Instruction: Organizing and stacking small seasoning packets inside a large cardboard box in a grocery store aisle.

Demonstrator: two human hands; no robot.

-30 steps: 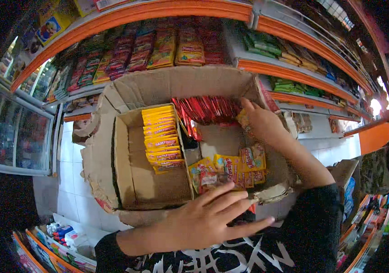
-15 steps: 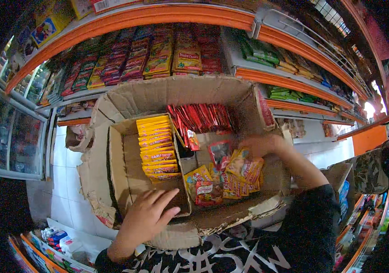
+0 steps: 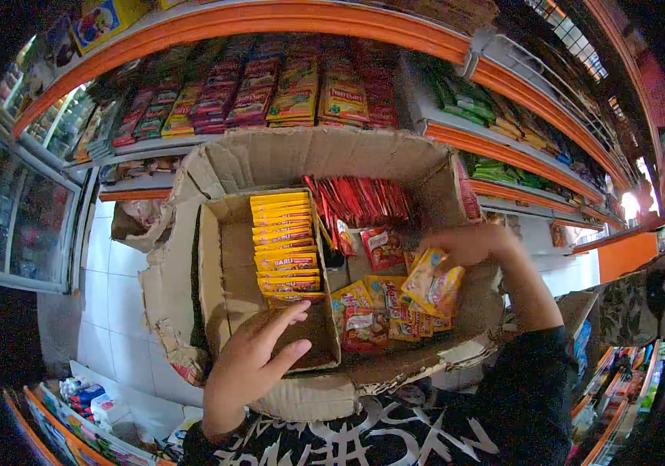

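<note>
A torn cardboard box (image 3: 301,151) sits in front of me with a smaller inner carton (image 3: 224,299) in its left part. My left hand (image 3: 255,361) is open, fingers apart, over the carton's near end, close to a row of upright yellow sachets (image 3: 284,252). In the right part my right hand (image 3: 468,247), slightly blurred, pinches a tilted yellow sachet (image 3: 432,286) above a loose pile of yellow sachets (image 3: 395,307). A red sachet (image 3: 383,247) lies flat left of that hand; another red sachet (image 3: 365,328) lies nearer me. Red sachets (image 3: 363,200) stand packed along the far wall.
Behind the box, orange-edged shelves (image 3: 270,23) hold rows of hanging and stacked sachets (image 3: 294,89). Green packs (image 3: 496,171) fill a shelf at the right. A glass-door cabinet (image 3: 26,210) stands at the left above white floor tiles (image 3: 107,303). More shelving (image 3: 624,388) is at the lower right.
The red sachet, blurred beside the right hand earlier, now lies flat and apart from it. The yellow sachet has shifted with the right hand. The whole view has moved slightly.
</note>
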